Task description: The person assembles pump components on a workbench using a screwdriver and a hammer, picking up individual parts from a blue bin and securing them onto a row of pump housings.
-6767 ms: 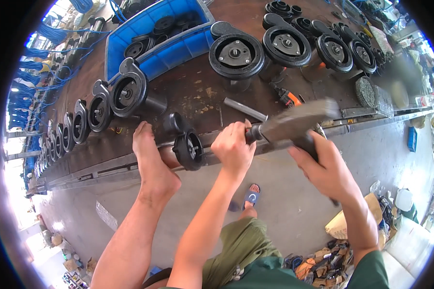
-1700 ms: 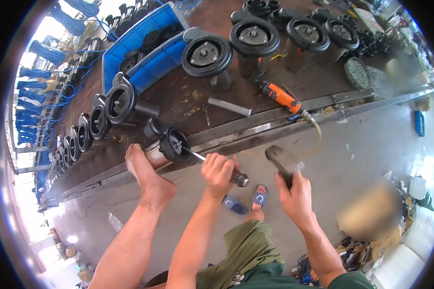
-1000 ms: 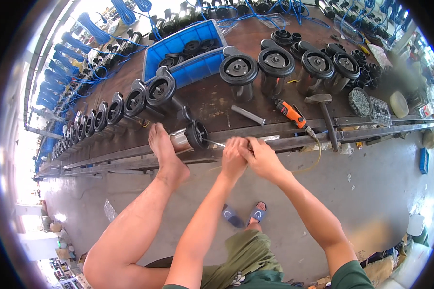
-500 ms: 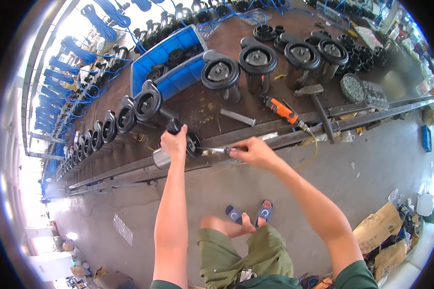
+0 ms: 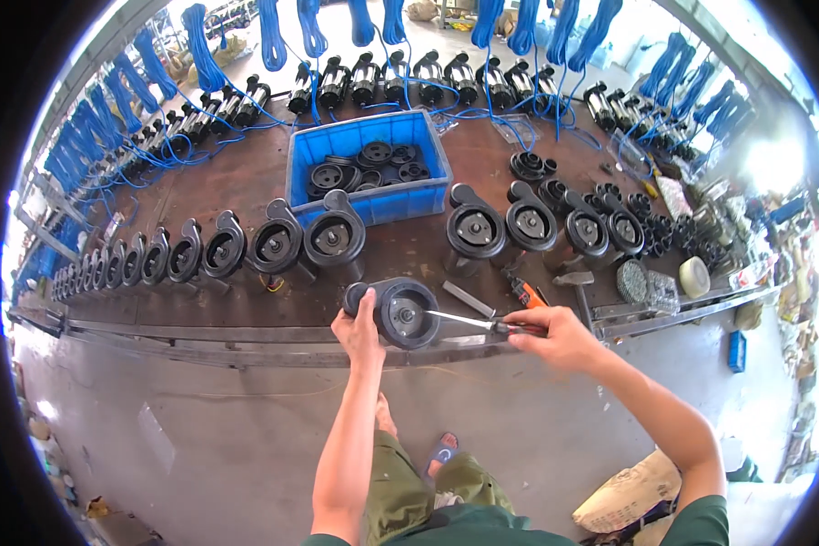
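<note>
My left hand [image 5: 361, 332] is closed round the black outlet neck of a pump [image 5: 393, 318] at the near edge of the workbench. The pump's round open face is turned up toward me, with a metal hub in its middle. In my right hand [image 5: 555, 338] is a screwdriver [image 5: 461, 318], gripped by its dark handle. Its long shank points left, and the tip reaches the pump's open face near the hub. Whether the tip touches a part there is too small to tell. A short metal tube [image 5: 469, 298] lies on the bench just beyond the screwdriver.
Similar pumps [image 5: 335, 238] stand in a row along the bench. Behind them sits a blue crate [image 5: 409, 202] of black round parts. An orange power tool [image 5: 526, 293] and a hammer [image 5: 573, 279] lie right. Pumps with blue cables [image 5: 270, 36] line the back.
The view has swung up and shifted. The pump's open face has turned from sideways to facing me, still in my left hand. My right hand keeps the screwdriver pointed at it.
</note>
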A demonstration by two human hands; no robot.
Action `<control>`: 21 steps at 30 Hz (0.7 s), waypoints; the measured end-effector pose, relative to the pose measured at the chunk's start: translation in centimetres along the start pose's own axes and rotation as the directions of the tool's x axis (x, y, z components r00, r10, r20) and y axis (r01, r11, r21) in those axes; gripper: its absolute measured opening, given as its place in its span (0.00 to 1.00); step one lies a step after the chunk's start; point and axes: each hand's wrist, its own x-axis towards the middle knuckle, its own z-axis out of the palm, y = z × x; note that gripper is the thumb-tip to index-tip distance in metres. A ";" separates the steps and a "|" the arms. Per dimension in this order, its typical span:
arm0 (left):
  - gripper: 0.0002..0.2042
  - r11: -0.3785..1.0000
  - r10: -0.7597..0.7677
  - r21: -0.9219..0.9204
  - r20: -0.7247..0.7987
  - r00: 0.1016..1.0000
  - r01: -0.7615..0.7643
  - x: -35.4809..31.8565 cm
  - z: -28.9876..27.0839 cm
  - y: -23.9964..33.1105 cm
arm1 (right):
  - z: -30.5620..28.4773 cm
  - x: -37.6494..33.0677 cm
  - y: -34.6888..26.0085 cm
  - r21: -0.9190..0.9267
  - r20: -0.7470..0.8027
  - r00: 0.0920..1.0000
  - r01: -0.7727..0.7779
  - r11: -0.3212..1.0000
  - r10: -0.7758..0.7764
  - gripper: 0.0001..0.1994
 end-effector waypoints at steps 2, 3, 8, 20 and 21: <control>0.10 0.981 -0.091 -0.173 -0.036 0.995 0.083 0.9 0.3 -0.5 | -0.8 1.5 -3.9 -0.160 0.005 0.999 -0.036 0.986 0.038 0.22; 0.11 0.955 -0.141 -0.266 -0.027 0.990 0.129 0.9 0.4 -1.0 | -1.1 2.1 -5.8 -0.259 0.005 0.998 -0.064 0.964 0.067 0.22; 0.13 0.907 -0.266 -0.362 -0.095 0.959 0.215 1.4 -1.9 -2.1 | 0.9 7.0 -14.6 -0.625 0.108 0.994 0.049 0.779 0.024 0.19; 0.27 0.625 0.592 0.400 0.318 0.741 -0.671 0.3 -3.3 4.8 | 5.1 9.0 -20.6 -0.833 0.161 0.976 0.054 0.550 0.148 0.18; 0.24 0.623 0.581 0.324 0.418 0.699 -0.712 0.1 -2.4 4.8 | 5.6 8.1 -20.6 -0.847 0.159 0.972 0.045 0.529 0.171 0.20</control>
